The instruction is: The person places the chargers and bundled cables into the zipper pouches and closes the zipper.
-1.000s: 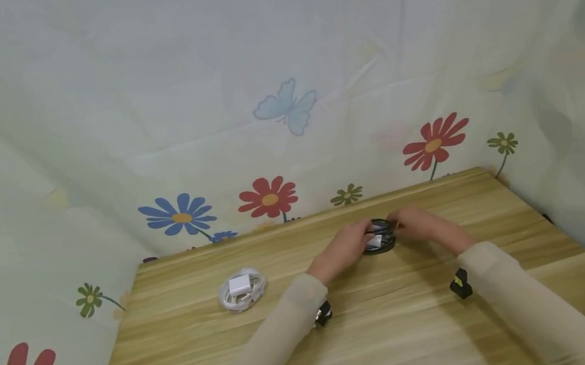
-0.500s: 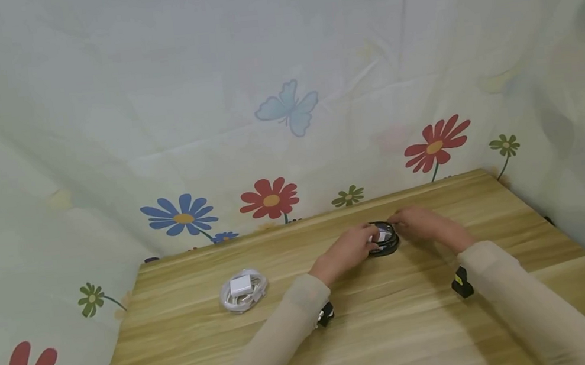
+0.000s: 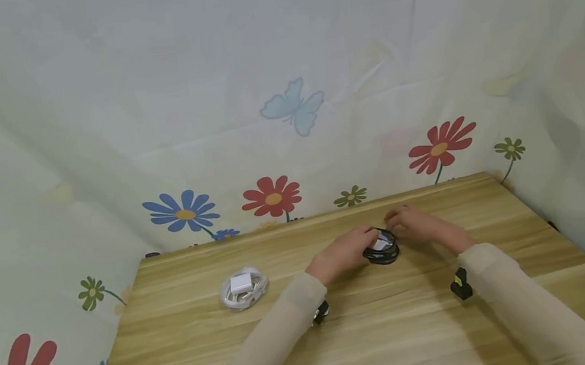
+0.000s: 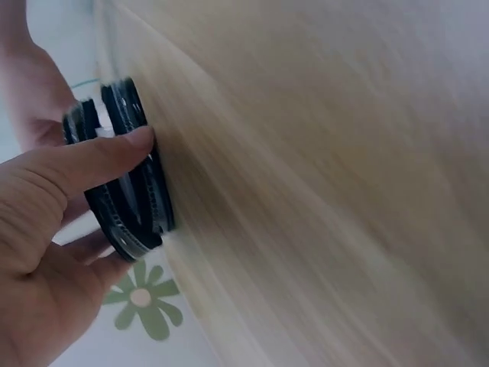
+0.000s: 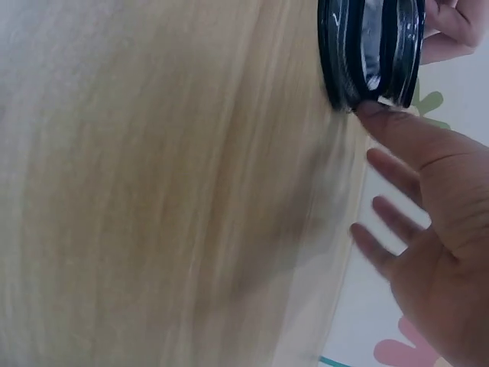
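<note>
A black cable, coiled into a thick ring with a whitish piece inside, is in my left hand at the right half of the table. In the left wrist view the coil stands on edge, my thumb lying across it and the other fingers curled behind. My right hand is at the coil's far right side. In the right wrist view its thumb tip meets the coil's lower rim, while several other fingers are spread loosely apart. Whether a finger hidden behind that thumb pinches the cable is not visible.
A white coiled cable with a white charger plug lies on the wooden table, left of my hands. Behind the table's back edge hangs a pale cloth printed with flowers and a butterfly. Each wrist carries a small black device.
The black coil has tilted and come slightly toward me in my left hand. My right hand has shifted a little left, along the coil's far side. The white cable stays put.
</note>
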The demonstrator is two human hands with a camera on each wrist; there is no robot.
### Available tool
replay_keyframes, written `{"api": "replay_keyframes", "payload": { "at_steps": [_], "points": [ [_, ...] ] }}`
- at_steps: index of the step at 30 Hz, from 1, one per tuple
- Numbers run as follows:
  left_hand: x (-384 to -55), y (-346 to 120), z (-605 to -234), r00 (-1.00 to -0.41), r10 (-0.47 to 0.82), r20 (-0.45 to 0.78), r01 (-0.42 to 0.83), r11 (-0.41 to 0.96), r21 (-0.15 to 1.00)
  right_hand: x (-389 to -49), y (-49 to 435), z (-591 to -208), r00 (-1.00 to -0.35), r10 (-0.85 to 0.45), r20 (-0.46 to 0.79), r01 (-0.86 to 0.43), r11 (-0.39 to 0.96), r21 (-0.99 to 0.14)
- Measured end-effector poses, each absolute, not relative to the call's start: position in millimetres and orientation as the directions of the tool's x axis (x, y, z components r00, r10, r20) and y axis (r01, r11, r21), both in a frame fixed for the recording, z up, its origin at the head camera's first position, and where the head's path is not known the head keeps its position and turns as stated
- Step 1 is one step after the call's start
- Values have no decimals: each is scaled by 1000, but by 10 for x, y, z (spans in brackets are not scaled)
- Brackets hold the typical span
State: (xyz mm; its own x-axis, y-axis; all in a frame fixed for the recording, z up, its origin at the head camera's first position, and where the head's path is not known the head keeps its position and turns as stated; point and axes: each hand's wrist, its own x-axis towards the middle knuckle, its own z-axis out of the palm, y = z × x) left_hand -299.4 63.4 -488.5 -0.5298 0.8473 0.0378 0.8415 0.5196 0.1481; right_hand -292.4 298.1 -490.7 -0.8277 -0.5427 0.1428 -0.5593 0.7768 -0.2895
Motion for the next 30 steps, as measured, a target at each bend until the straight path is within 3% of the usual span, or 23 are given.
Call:
{"api": "replay_keyframes", "payload": {
  "at_steps": [7, 14, 20, 30],
  "points": [
    [-3036, 579, -4920, -509, 861, 10, 852, 502, 151, -2923, 3017, -4937, -811, -563, 160, -585, 764, -273],
    [-3043, 566, -4910, -517, 856, 3, 838, 506, 204, -2911, 3020, -5015, -725, -642, 248, -677, 731, -87],
    [-3052, 551, -4924, -528, 849, 8, 828, 513, 227, -2903, 3018, -5031, -671, -659, 341, -706, 708, -23],
    [-3045, 570, -4903, -539, 842, -12, 817, 526, 236, -2806, 3053, -4948, -704, -632, 323, -675, 738, -27]
  ]
}}
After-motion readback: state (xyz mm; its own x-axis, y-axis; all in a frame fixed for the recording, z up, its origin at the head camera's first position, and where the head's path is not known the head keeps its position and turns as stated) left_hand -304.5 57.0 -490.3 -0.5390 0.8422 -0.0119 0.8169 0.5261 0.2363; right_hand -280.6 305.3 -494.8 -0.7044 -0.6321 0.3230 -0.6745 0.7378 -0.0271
